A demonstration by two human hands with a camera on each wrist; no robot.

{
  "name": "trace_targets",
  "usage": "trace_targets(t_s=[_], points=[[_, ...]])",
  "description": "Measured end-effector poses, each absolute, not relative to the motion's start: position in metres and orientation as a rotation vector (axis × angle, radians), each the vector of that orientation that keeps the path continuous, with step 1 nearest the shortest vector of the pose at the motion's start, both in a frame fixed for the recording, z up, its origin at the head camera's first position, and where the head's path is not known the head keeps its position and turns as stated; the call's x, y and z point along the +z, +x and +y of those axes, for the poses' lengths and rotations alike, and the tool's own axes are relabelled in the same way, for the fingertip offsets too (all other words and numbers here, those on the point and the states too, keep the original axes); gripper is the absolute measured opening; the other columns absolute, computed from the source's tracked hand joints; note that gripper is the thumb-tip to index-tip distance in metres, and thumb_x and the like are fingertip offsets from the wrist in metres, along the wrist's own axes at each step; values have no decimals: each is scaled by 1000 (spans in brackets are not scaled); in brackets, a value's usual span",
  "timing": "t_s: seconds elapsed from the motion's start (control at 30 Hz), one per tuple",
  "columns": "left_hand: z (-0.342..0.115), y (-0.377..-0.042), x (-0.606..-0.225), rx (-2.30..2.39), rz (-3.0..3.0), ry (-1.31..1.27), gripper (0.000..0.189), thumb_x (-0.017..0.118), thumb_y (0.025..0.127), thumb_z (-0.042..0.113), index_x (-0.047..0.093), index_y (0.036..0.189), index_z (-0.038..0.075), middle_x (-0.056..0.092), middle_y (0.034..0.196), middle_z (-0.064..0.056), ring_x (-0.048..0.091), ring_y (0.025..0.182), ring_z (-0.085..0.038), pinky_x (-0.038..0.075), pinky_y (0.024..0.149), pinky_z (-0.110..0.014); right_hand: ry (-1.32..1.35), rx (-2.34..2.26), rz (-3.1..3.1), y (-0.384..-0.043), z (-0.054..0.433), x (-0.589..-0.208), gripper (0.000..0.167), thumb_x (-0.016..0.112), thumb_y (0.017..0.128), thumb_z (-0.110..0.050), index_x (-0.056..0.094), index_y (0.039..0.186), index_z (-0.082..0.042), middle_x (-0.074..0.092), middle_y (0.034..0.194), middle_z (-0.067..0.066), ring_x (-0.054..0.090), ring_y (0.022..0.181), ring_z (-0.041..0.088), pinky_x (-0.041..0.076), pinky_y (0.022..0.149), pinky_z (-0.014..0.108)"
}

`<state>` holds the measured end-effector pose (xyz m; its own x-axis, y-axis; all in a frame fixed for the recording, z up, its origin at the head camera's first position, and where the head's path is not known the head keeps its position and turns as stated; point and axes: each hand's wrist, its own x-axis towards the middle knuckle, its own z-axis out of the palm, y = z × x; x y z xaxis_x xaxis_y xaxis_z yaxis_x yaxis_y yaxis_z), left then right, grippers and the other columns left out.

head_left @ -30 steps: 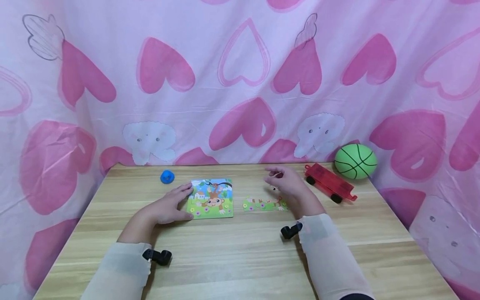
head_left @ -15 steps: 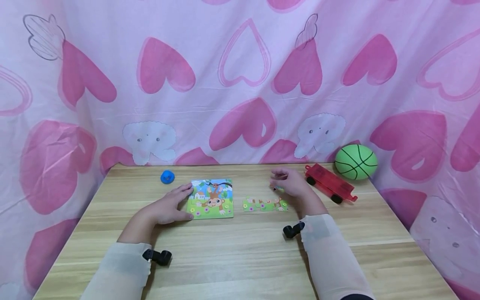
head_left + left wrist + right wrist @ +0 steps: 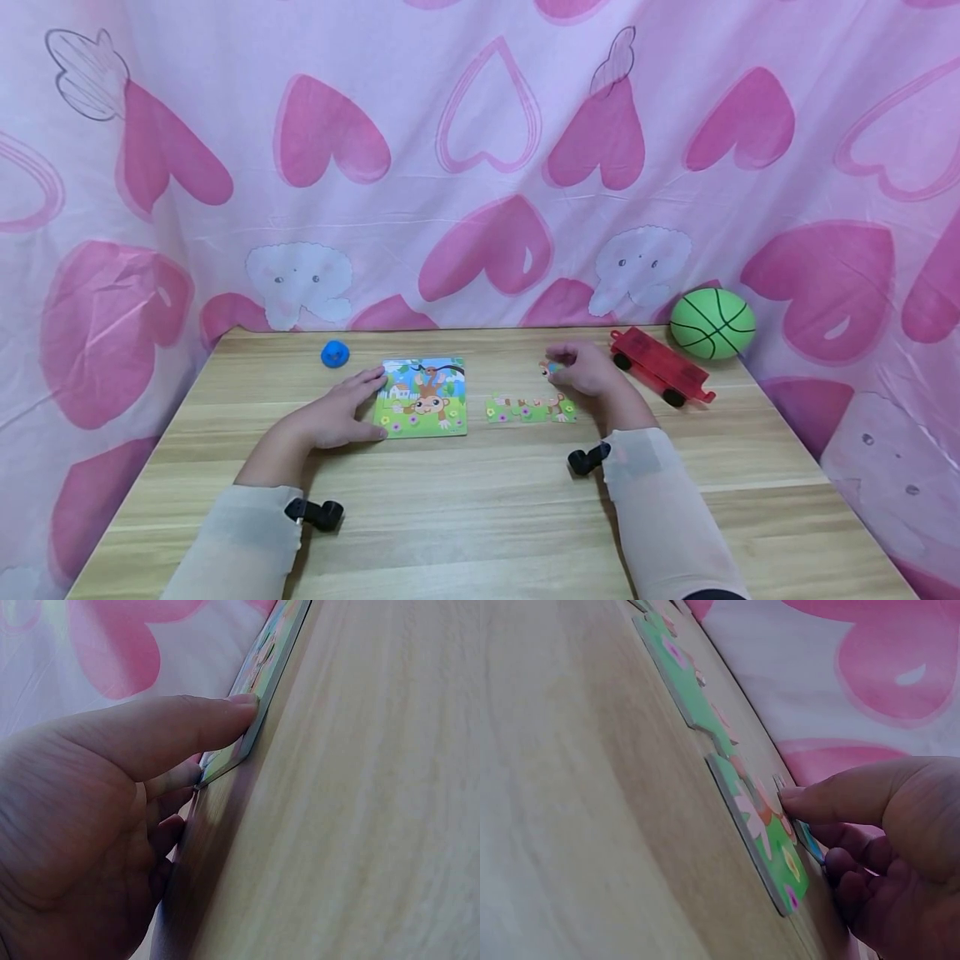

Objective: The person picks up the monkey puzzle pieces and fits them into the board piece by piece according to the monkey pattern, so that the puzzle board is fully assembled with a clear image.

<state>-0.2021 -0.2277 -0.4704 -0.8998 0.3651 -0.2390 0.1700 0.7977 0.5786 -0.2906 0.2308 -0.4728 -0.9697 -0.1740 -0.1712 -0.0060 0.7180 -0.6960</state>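
Observation:
A square puzzle board (image 3: 423, 398) with a monkey picture lies left of the table's middle. My left hand (image 3: 330, 412) rests at its left side; in the left wrist view the thumb (image 3: 225, 724) lies straight over the board's near corner, fingers at the left edge. To the right, my right hand (image 3: 588, 371) pinches a small puzzle piece (image 3: 546, 369) between thumb and fingers, low over the table; the right wrist view shows a blue part of it (image 3: 810, 844). Just in front lies a row of joined green puzzle pieces (image 3: 525, 409), showing flowers and monkey parts.
A small blue object (image 3: 335, 354) stands at the back left. At the back right are a red toy wagon (image 3: 660, 367) with black wheels and a green ball (image 3: 712, 323). A pink heart-patterned curtain (image 3: 480, 167) hangs behind the wooden table (image 3: 450, 525).
My right hand has shifted slightly right and towards me, and more of the puzzle piece at its fingertips now shows. The left hand and the board have stayed in place.

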Motion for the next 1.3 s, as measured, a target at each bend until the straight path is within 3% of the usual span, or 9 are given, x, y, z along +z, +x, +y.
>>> trace_targets(t_s=[0.43,0.7,0.9,1.1,1.3], points=[[-228,-201,-469,810,2644,427,101,83,91,45,29,171,16,14,183,-6,9,167,-46,19,129,-76,-42,-1074,2736,-289,227,-473,52,84,92,-14,70,142,-16,69,140,14,62,129,33,50,118,54],[-228,-202,-470,808,2640,419,101,83,91,47,29,171,18,13,183,-5,9,167,-46,19,129,-77,72,-1071,2742,-290,226,-471,45,79,98,-20,71,141,-22,67,138,14,60,122,33,53,113,52],[-228,-202,-468,806,2645,421,101,82,90,48,29,171,18,13,183,-5,9,167,-47,18,128,-78,-113,-1158,2729,-283,212,-461,41,66,107,-22,66,148,-26,68,134,10,61,119,30,57,102,46],[-227,-201,-467,815,2634,412,100,82,91,47,29,171,18,12,183,-5,8,167,-47,17,128,-78,-370,-1258,2584,-269,174,-447,42,71,103,-17,68,144,-23,73,117,1,65,107,22,60,85,34],[-227,-201,-466,816,2632,409,100,82,91,47,29,171,17,12,183,-5,7,168,-47,17,128,-79,-577,-1208,2531,-260,136,-446,35,73,102,-17,73,136,-23,74,108,-3,68,92,21,60,73,31]])
